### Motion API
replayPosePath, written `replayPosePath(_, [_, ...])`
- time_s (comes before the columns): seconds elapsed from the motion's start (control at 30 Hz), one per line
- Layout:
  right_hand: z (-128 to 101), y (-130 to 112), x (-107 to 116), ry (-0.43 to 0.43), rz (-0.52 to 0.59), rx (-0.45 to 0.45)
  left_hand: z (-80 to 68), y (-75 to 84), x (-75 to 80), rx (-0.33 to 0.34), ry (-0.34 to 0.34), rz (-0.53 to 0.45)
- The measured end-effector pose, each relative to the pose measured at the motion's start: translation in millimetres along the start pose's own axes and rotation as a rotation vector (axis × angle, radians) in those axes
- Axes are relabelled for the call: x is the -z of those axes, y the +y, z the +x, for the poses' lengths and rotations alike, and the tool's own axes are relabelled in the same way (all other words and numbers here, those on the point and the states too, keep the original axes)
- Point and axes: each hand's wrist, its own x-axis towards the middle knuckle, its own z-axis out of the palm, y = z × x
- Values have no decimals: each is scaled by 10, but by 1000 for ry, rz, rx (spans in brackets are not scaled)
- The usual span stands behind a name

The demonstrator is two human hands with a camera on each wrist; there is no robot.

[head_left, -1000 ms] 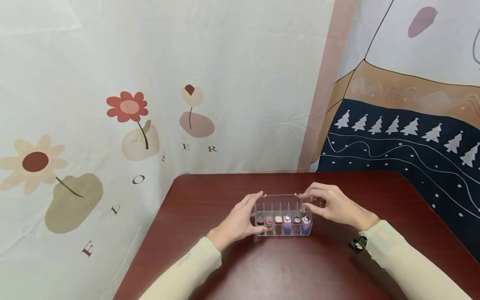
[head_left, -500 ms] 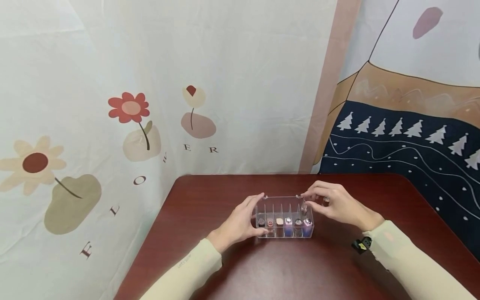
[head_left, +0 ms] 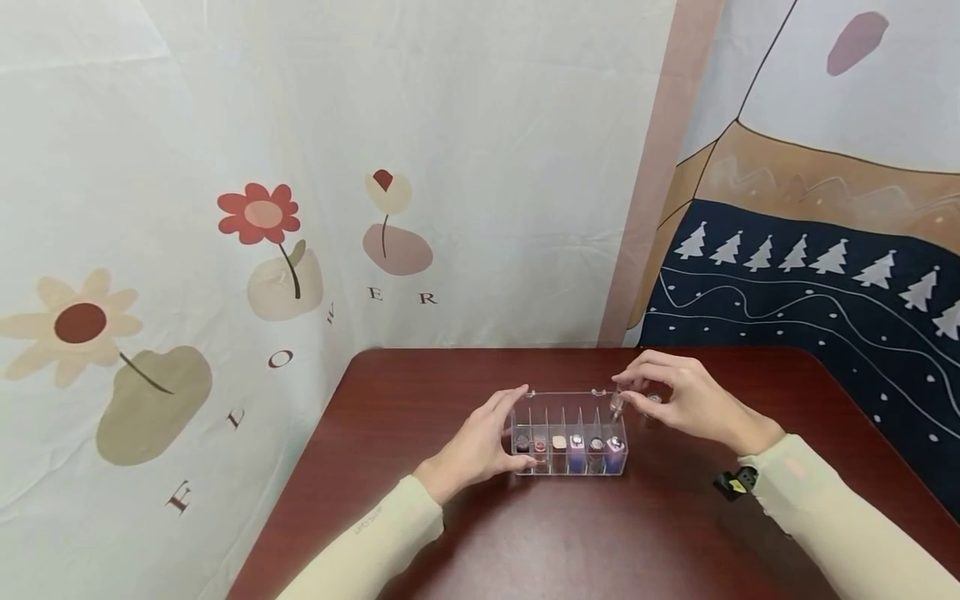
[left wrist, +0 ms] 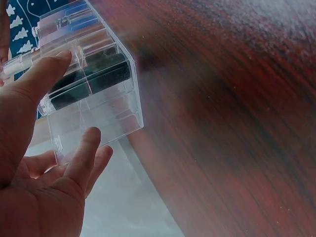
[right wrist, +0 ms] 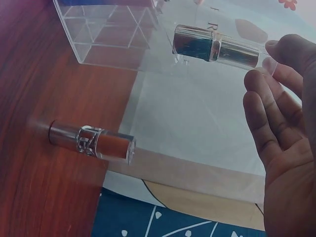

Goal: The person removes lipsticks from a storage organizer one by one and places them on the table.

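Observation:
A clear plastic lipstick organizer (head_left: 567, 474) stands on the table, its front row filled with several lipsticks, among them purple-blue tubes (head_left: 577, 458) and a beige-topped one (head_left: 558, 443). My left hand (head_left: 474, 442) grips its left end, thumb at the front and fingers behind; the left wrist view shows the thumb over the clear wall (left wrist: 106, 118). Just off the back right corner, my right hand (head_left: 686, 402) pinches a clear-capped lipstick (right wrist: 217, 47) by one end between thumb and fingers. The lipstick hangs upright, raised near the top of the organizer.
Another lipstick (right wrist: 91, 141), with a silver base and orange-brown section, stands on the dark red table (head_left: 465, 375), partly behind my right hand in the head view. A printed cloth (head_left: 487, 167) hangs behind the table's far edge.
My right hand has moved up and to the right with the lipstick, out from the organizer's back right compartment. My left hand stays on the organizer.

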Motion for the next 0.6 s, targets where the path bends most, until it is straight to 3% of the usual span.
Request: replayPosePath(0.6, [-109, 56, 204, 67, -59, -11, -11, 26, -3, 35, -17, -27])
